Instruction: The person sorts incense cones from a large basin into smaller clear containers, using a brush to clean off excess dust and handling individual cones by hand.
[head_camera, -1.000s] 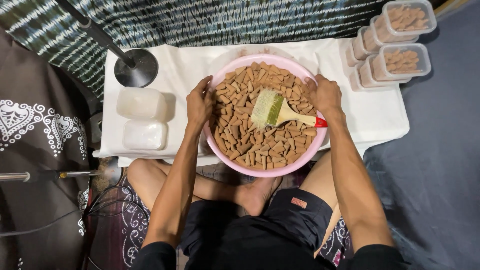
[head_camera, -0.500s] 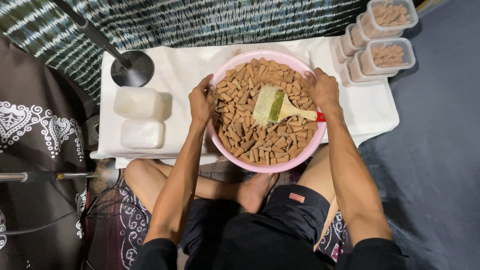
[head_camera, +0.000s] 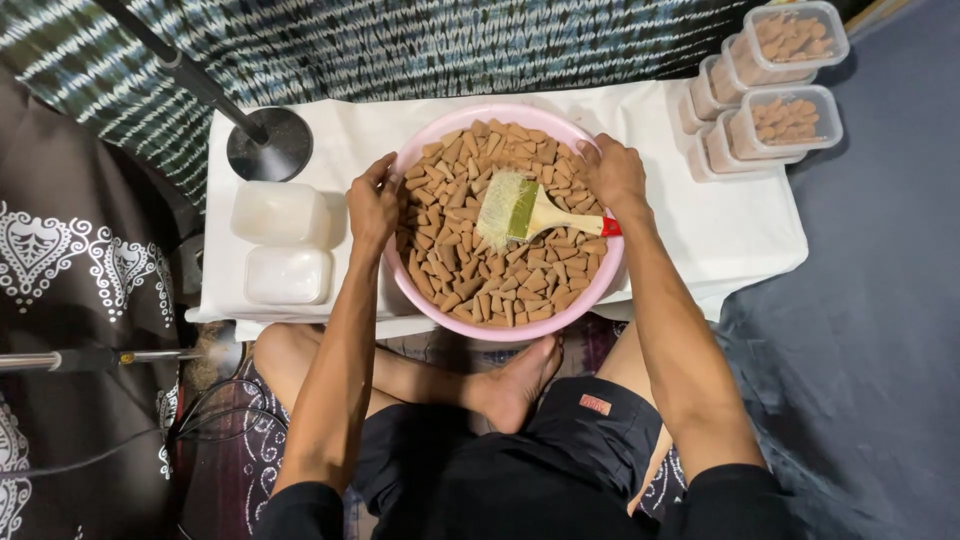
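A wide pink bowl (head_camera: 470, 318) full of small brown cone-shaped pieces (head_camera: 470, 260) stands at the front of a low table covered in white cloth (head_camera: 700, 230). My left hand (head_camera: 374, 206) grips the bowl's left rim. My right hand (head_camera: 612, 172) grips its right rim. A flat paintbrush (head_camera: 530, 210) with pale bristles, a wooden handle and a red tip lies on top of the brown pieces, handle pointing right, just below my right hand.
Two empty translucent lidded tubs (head_camera: 282, 240) sit left of the bowl. A round black stand base (head_camera: 268, 144) with a pole is behind them. Stacked clear tubs of brown pieces (head_camera: 770, 110) stand at the table's far right. My crossed legs are under the front edge.
Both hands keep their hold on the bowl's rim. The bowl has shifted slightly toward me on the cloth. The brush lies as before.
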